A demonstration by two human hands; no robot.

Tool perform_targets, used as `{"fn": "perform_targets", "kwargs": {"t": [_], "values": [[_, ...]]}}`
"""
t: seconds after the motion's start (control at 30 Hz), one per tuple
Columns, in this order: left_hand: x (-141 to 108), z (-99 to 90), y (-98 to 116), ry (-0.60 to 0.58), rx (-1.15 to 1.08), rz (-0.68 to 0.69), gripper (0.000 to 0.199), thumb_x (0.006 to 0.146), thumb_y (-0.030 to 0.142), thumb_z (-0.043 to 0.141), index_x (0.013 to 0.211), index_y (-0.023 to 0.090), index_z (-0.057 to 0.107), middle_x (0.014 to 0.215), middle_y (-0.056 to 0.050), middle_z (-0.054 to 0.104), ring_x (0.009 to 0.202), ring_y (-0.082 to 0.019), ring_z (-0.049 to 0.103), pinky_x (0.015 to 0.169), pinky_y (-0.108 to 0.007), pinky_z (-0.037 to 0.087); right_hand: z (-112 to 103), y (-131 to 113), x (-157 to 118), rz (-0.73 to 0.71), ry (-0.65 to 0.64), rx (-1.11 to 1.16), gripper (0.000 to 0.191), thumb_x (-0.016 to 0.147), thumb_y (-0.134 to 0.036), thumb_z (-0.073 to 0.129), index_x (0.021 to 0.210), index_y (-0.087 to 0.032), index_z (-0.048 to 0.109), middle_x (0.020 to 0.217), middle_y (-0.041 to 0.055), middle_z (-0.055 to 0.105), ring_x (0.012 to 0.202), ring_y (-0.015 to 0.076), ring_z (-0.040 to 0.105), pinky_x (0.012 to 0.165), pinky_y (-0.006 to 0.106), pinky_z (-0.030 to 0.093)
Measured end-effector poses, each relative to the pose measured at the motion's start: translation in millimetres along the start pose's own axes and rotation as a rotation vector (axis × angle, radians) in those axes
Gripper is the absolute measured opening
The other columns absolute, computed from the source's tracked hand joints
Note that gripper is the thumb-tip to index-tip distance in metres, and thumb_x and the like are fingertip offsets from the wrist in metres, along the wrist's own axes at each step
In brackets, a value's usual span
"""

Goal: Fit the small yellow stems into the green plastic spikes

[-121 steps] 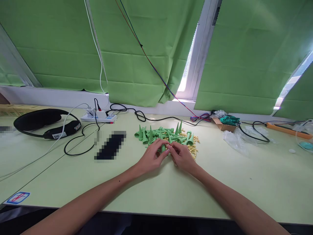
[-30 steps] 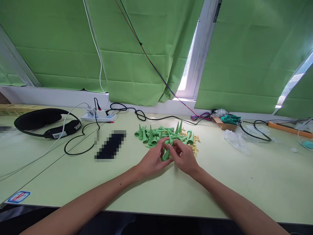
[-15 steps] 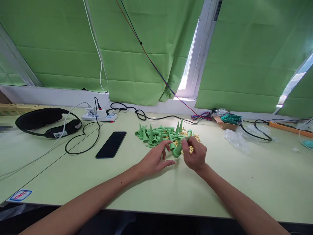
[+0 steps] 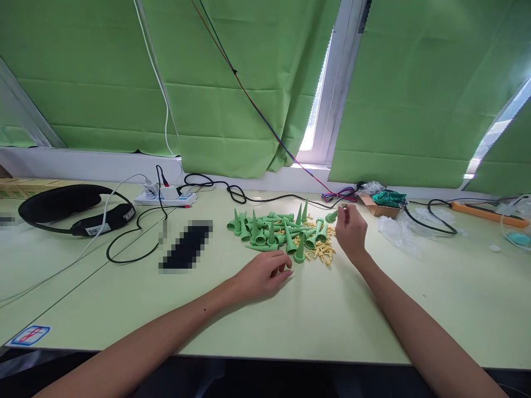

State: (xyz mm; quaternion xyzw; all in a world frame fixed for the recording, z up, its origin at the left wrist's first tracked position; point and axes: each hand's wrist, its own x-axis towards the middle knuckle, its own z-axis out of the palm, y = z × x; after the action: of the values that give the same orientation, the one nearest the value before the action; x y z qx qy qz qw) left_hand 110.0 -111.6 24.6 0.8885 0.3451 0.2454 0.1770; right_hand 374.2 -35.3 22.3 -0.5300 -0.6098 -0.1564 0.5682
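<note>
A heap of green plastic cones (image 4: pixel 289 239), hollow with flared bases, lies mid-table; some stand upright and others lie on their sides. Small yellow peg-like pieces (image 4: pixel 324 252) are scattered among them and along the heap's right side. At the heap's right edge, my right hand (image 4: pixel 351 232) pinches a single green cone (image 4: pixel 331 216) by one end, its wide base pointing left. My left hand (image 4: pixel 265 271) rests on the table just in front of the heap, fingers loosely curled and thumb apart, with nothing visible in it.
Left of the heap lies a dark phone (image 4: pixel 186 246), blurred out. Beyond it are a black neckband device (image 4: pixel 103 218), cables and a white power strip (image 4: pixel 166 194). To the right stand a small cardboard box (image 4: pixel 379 207), clear plastic bags (image 4: pixel 398 235) and an orange bar (image 4: pixel 489 214).
My right hand has moved right and away from me, now with a cone at the heap's right edge. My left hand has drawn back slightly, its fingers more curled.
</note>
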Motion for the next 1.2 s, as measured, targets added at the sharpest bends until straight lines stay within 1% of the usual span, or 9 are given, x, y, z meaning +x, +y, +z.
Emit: {"fn": "perform_targets", "kwargs": {"t": [0.1,0.2,0.27,0.43,0.6,0.77,0.93,1.07,1.2], "values": [[0,-1.2,3,-0.017,0.015,0.005,0.018,0.094,0.027,0.049,0.086,0.019,0.062,0.077,-0.002,0.059,0.066,-0.013,0.051,0.059,-0.024,0.038,5,21,3,-0.008,-0.061,-0.024,0.027,0.1,-0.035,0.035,0.093,-0.018,0.056,0.078,0.0063,0.06,0.068,0.018,0.054,0.064,0.027,0.039],[0,-2.7,5,-0.036,0.018,0.01,0.02,0.094,0.027,0.048,0.084,0.018,0.063,0.076,-0.002,0.06,0.065,-0.013,0.051,0.059,-0.025,0.038,9,38,4,0.011,-0.127,-0.022,0.027,0.098,-0.034,0.038,0.096,-0.017,0.059,0.082,0.0081,0.062,0.071,0.0195,0.056,0.066,0.029,0.041],[0,-2.9,5,-0.041,0.017,0.009,0.019,0.094,0.027,0.048,0.085,0.018,0.063,0.077,-0.002,0.061,0.066,-0.014,0.051,0.06,-0.025,0.038,11,47,4,0.032,-0.183,0.014,0.026,0.096,-0.033,0.04,0.097,-0.017,0.06,0.084,0.0088,0.062,0.072,0.0198,0.057,0.067,0.03,0.042],[0,-1.3,4,-0.039,0.019,0.005,0.021,0.094,0.027,0.048,0.085,0.018,0.064,0.079,-0.003,0.062,0.066,-0.014,0.052,0.06,-0.025,0.039,17,63,3,0.082,-0.27,0.046,0.03,0.095,-0.036,0.04,0.096,-0.016,0.062,0.087,0.0106,0.063,0.074,0.0208,0.058,0.067,0.031,0.043],[1,-0.8,4,-0.038,0.029,0.011,0.021,0.094,0.027,0.048,0.085,0.018,0.065,0.08,-0.003,0.062,0.067,-0.014,0.052,0.06,-0.026,0.039,21,68,3,0.087,-0.322,0.058,0.034,0.096,-0.041,0.038,0.093,-0.016,0.062,0.087,0.011,0.064,0.071,0.02,0.056,0.066,0.031,0.042],[0,-0.5,3,-0.035,0.017,0.015,0.022,0.094,0.028,0.048,0.084,0.019,0.065,0.079,-0.003,0.062,0.066,-0.014,0.052,0.059,-0.026,0.039,22,66,4,0.07,-0.314,0.039,0.033,0.096,-0.041,0.038,0.086,-0.018,0.058,0.082,0.0097,0.062,0.072,0.0209,0.054,0.067,0.031,0.04],[0,-0.8,3,-0.034,0.009,0.014,0.023,0.095,0.029,0.048,0.084,0.018,0.066,0.079,-0.003,0.062,0.065,-0.014,0.051,0.058,-0.026,0.038,24,67,5,0.077,-0.3,0.012,0.031,0.096,-0.04,0.037,0.076,-0.02,0.051,0.075,0.0068,0.058,0.069,0.0201,0.051,0.066,0.031,0.037],[0,-2.4,5,-0.051,0.013,0.003,0.023,0.095,0.029,0.048,0.084,0.018,0.066,0.08,-0.003,0.063,0.066,-0.014,0.052,0.059,-0.026,0.039,27,72,4,0.102,-0.312,-0.01,0.03,0.095,-0.04,0.037,0.075,-0.021,0.048,0.072,0.0056,0.056,0.066,0.0194,0.049,0.063,0.031,0.036],[0,-2.4,5,-0.048,0.01,-0.003,0.024,0.095,0.029,0.047,0.084,0.019,0.066,0.079,-0.003,0.063,0.067,-0.015,0.053,0.06,-0.027,0.039,33,79,2,0.119,-0.368,-0.033,0.026,0.093,-0.038,0.041,0.076,-0.02,0.049,0.074,0.0058,0.058,0.066,0.0186,0.05,0.063,0.03,0.037]]}}
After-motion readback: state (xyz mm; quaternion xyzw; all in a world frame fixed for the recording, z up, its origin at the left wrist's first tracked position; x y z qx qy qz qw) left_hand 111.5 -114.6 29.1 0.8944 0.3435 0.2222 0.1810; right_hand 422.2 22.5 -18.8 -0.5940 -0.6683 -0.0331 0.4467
